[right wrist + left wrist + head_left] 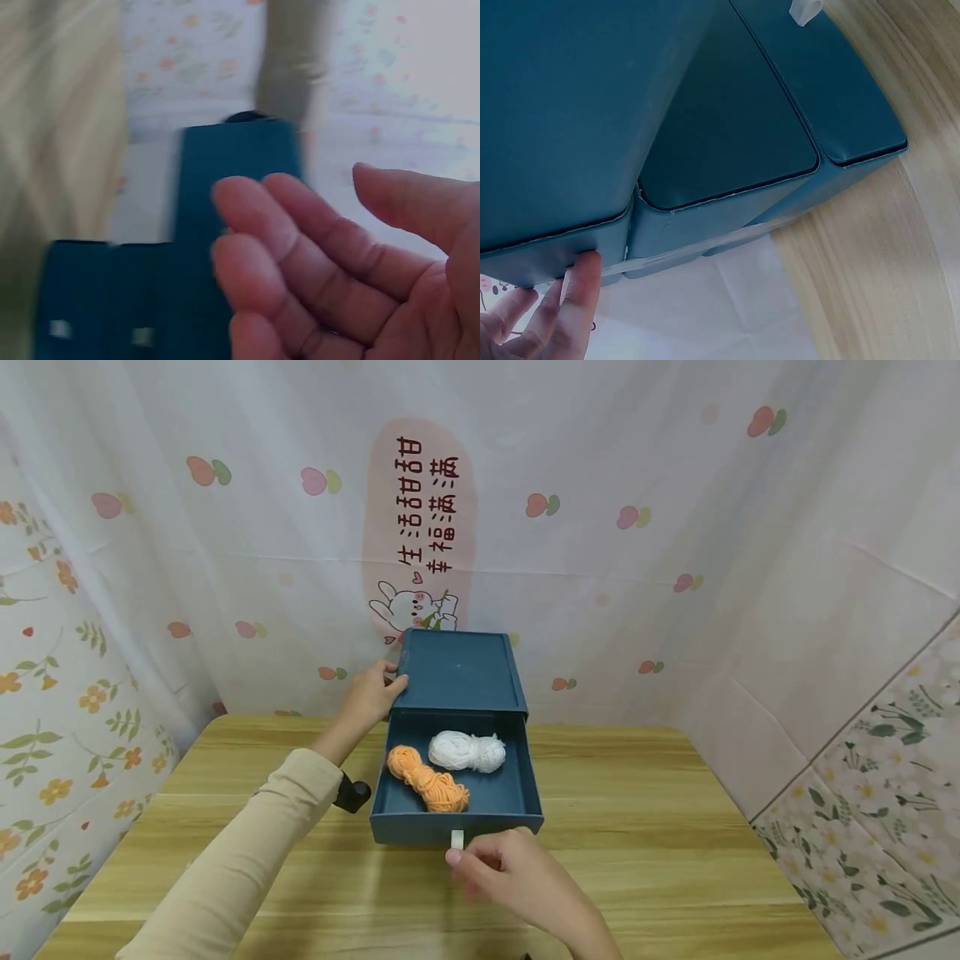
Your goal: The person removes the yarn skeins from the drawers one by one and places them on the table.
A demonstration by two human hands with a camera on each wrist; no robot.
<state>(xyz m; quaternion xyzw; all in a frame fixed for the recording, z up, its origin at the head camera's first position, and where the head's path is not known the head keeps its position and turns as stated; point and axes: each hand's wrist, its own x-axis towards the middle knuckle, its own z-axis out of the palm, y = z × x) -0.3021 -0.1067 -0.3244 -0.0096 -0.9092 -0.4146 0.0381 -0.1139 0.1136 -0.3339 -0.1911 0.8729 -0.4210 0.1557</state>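
Observation:
A dark blue drawer cabinet stands on the table with its top drawer pulled out. Inside that drawer lie an orange yarn bundle and a white yarn bundle, each tied round the middle. My left hand rests against the cabinet's left side near the top; the left wrist view shows extended fingers touching its edge. Close to the drawer's white pull tab is my right hand. In the right wrist view its fingers are loosely bent, thumb apart, with nothing held.
The wooden table carries the cabinet. Lower drawer fronts show white tabs in the right wrist view. A printed white curtain hangs behind, with floral cloth on the right. A black object shows beside the left forearm.

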